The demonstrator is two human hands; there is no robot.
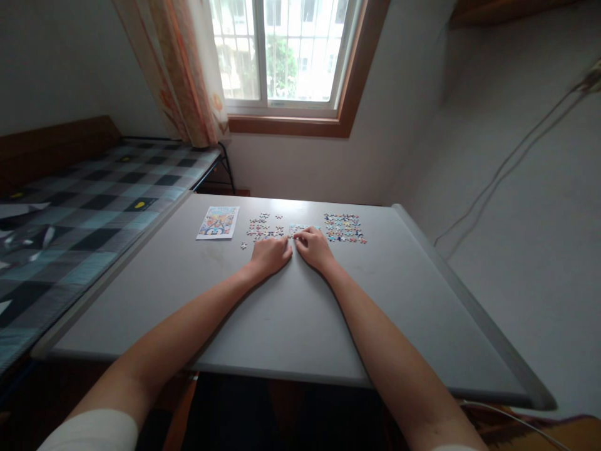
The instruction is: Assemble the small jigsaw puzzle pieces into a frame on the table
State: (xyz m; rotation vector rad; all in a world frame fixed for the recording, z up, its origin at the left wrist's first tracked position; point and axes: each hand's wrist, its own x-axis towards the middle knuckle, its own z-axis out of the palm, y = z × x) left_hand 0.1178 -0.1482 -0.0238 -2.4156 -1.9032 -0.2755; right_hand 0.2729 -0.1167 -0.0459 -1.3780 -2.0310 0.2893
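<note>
My left hand (272, 252) rests on the table with its fingers curled closed, at the near edge of a group of loose jigsaw pieces (257, 230). Just to its right, my right hand (314, 247) has thumb and fingers drawn together in a pinch. The fingertips of both hands nearly meet at the near left corner of a joined strip of jigsaw puzzle (300, 227), which the right hand partly covers. Whatever lies between the fingers is too small to make out. More loose jigsaw pieces (345, 227) are spread to the right of the right hand.
A colourful printed picture sheet (218, 223) lies at the left of the grey-white table (282, 326). One single jigsaw piece (243, 245) sits apart, nearer me. Left of the table stands a bed with a checked cover (154, 166). A wall with a hanging cable (498, 175) borders the right.
</note>
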